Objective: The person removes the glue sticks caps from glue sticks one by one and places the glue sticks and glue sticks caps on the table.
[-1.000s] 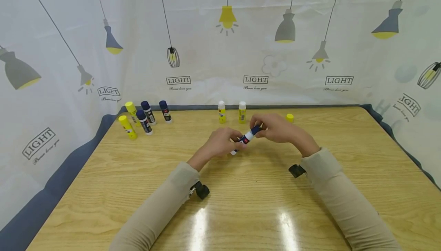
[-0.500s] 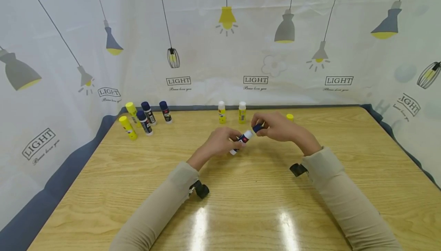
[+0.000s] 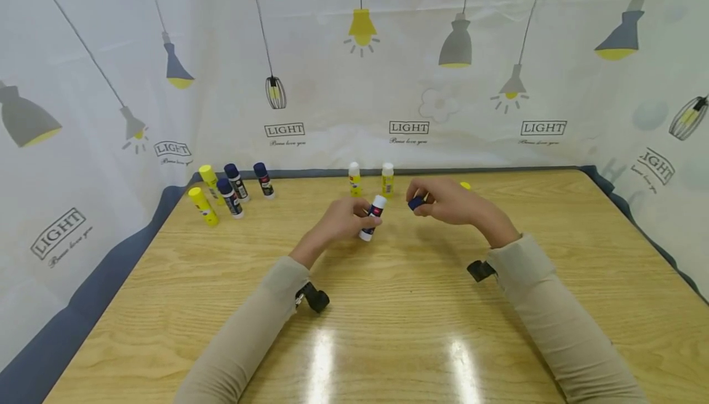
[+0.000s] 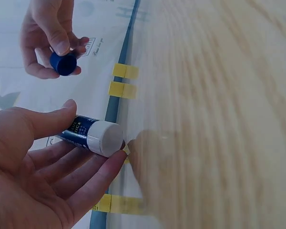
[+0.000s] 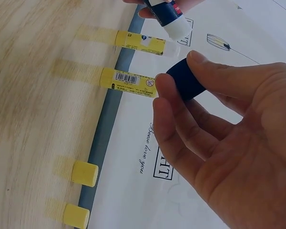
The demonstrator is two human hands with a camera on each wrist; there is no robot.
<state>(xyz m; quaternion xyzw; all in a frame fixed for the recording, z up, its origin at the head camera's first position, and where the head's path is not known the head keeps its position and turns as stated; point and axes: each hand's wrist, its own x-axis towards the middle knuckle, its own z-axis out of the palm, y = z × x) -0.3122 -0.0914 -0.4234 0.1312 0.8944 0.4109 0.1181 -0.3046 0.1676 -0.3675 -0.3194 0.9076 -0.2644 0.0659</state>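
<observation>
My left hand (image 3: 340, 222) pinches a navy glue stick (image 3: 374, 212) between thumb and fingers, above the table. Its bare white top points up and leans slightly to the right. To the right of it, my right hand (image 3: 448, 201) holds the navy cap (image 3: 415, 202) by its fingertips. In the left wrist view the hollow mouth of the cap shows, apart from the glue stick. Behind the hands stand two yellow glue sticks, one at left (image 3: 354, 182) and one at right (image 3: 388, 181), both with white tops and no yellow caps on.
At the back left stand several capped glue sticks, some yellow (image 3: 203, 207) and some navy (image 3: 264, 180). Two yellow caps, one nearer (image 5: 85, 173) and one farther along (image 5: 76, 216), sit on the wooden table (image 3: 388, 305) near its back edge. A printed curtain (image 3: 332, 84) hangs behind.
The navy cap has come off the glue stick in my right hand. My left hand has moved left and slightly up, turning the stick more upright.
</observation>
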